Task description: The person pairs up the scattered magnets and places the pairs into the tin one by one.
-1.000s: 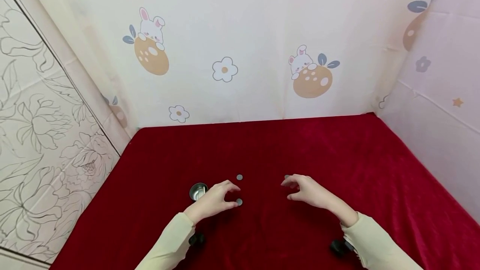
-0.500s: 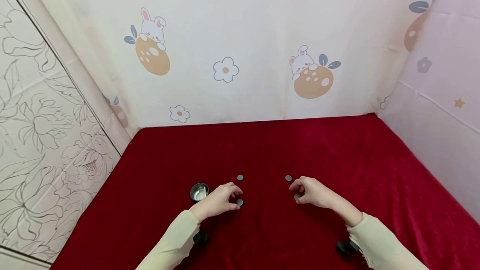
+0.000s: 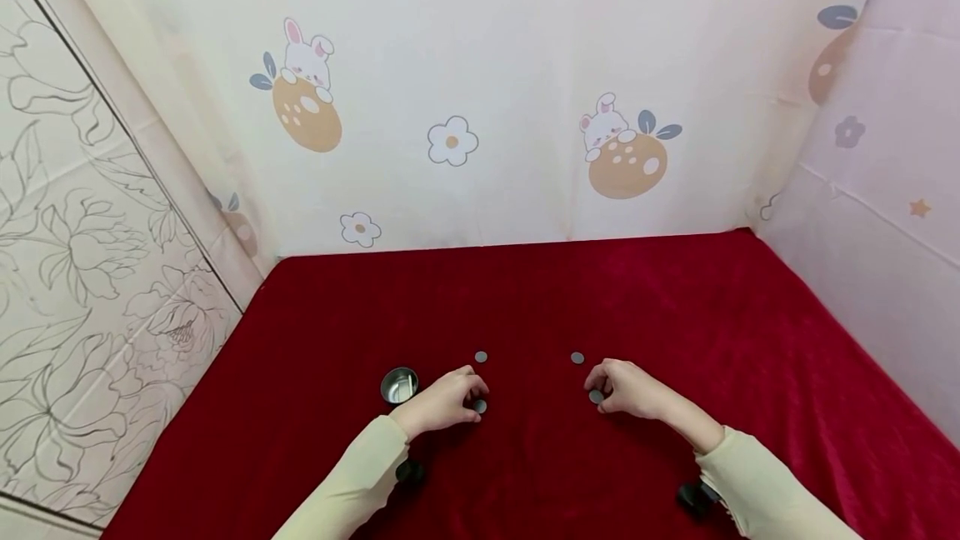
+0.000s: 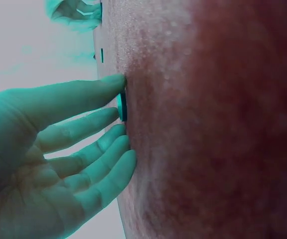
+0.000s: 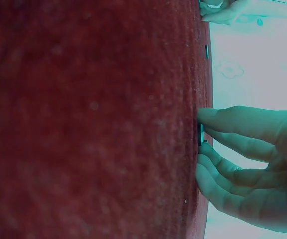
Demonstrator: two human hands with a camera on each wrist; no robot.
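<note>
In the head view my left hand (image 3: 450, 401) is low over the red cloth, thumb and fingers curled round a small grey disc (image 3: 481, 407). The left wrist view shows this disc (image 4: 122, 107) on edge between the thumb and fingertips, at the cloth. My right hand (image 3: 628, 390) likewise has thumb and fingertips at two sides of another grey disc (image 3: 596, 397). That disc (image 5: 201, 134) appears as a thin dark edge in the right wrist view. Farther back lie two more grey discs, one on the left (image 3: 481, 357) and one on the right (image 3: 577, 357).
A small metal bowl (image 3: 398, 387) with a pale strip inside stands just left of my left hand. Red velvet cloth (image 3: 525, 298) covers the table. Printed curtains (image 3: 510, 182) rise behind it and along both sides.
My right hand has moved right and nearer from the back right disc to the near one, and its fingers have closed round it. The left fingers have drawn in round their disc.
</note>
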